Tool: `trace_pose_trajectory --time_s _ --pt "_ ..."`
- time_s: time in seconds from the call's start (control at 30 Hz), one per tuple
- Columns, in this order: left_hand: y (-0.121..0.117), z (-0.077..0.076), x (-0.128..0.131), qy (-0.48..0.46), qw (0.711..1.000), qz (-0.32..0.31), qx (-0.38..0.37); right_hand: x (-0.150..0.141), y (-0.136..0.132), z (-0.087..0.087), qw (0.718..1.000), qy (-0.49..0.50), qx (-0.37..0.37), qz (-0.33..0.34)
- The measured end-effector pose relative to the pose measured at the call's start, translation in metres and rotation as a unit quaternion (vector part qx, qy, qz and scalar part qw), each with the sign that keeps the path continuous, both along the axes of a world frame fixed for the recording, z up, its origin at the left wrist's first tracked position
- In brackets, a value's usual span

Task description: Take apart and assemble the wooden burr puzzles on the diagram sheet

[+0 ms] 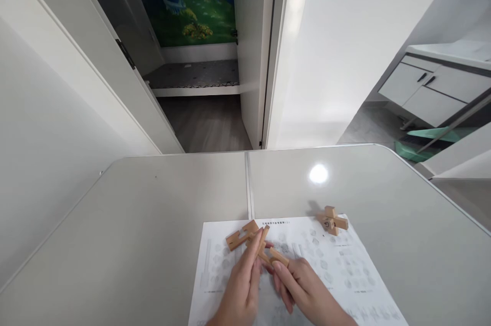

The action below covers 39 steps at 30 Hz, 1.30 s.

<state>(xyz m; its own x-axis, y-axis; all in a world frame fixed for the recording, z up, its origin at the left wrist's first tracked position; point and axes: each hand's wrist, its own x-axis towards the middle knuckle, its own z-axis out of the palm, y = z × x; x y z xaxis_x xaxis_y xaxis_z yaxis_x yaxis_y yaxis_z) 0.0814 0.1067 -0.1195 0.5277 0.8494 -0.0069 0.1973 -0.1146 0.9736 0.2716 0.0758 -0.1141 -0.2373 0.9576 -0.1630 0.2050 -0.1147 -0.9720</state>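
Observation:
Over a printed sheet, my left hand (244, 275) is closed on a slim wooden puzzle piece (264, 238), which tilts up past the fingertips. My right hand (301, 280) pinches another short wooden puzzle piece (279, 256) between thumb and fingers, close beside the left one. Whether the two pieces touch is hard to make out. Just beyond my left fingertips lies a notched wooden piece (233, 242), flat on the paper. An interlocked cross of wooden pieces (330, 222), with a dark mark on one face, stands at the sheet's upper right corner.
The printed sheet (337, 264) carries rows of small diagrams. It rests on a pale table (134, 244) with a seam (248, 188) down its middle. Past the far edge are a doorway with a painted mural (192, 8) and a white cabinet (433, 85).

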Motion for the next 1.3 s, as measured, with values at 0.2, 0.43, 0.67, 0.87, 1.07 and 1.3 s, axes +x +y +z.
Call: trace_pose_trajectory --time_s 0.2,0.43,0.67,0.87,1.07,1.3 --pt "0.0002 0.0033 0.0006 -0.001 1.0 0.004 -0.001 -0.0007 -0.001 -0.0033 1.0 0.002 0.002 -0.003" --pt "-0.0023 0.0048 0.0035 -0.016 0.999 0.009 -0.03 -0.0028 -0.0016 -0.0022 1.0 0.005 0.006 -0.018" --pt "-0.0016 0.004 0.004 -0.006 1.0 0.003 -0.013 -0.0023 -0.0003 -0.0017 1.0 -0.003 0.005 -0.015" --pt "-0.0029 0.0002 0.0034 0.008 1.0 0.004 -0.006 -0.0041 -0.0024 -0.0062 1.0 -0.011 0.018 -0.014" --pt "-0.0016 0.0016 0.001 0.018 0.999 -0.037 0.024 -0.0035 -0.0018 -0.0045 1.0 0.011 0.022 -0.011" --pt "-0.0078 0.001 0.0053 -0.013 1.0 0.0 0.021 -0.004 -0.0002 -0.0031 1.0 0.013 0.024 -0.011"
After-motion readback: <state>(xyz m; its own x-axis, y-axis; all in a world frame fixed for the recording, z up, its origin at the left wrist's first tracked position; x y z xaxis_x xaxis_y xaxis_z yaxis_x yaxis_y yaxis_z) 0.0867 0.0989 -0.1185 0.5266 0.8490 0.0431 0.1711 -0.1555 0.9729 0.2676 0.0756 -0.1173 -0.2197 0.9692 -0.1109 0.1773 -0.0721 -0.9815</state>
